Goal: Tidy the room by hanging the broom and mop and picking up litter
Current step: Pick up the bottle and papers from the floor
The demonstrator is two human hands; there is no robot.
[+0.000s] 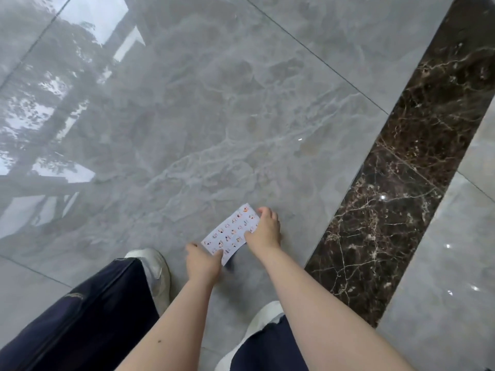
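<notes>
Though glossy, flat patterned paper strip (231, 234)

Both bare arms are being stretched downward at lower centre, the left hand (201, 259) and right hand (265, 229) being held pinched, fingers curled.

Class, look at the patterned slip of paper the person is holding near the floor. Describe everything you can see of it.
The paper is a thin, pale rectangular strip printed with rows of small reddish and dark figures, too small to make out. It looks flat and slightly raised at its near end, just above the glossy grey floor. The left hand pinches its near end; the right hand grips its far long edge.
</notes>
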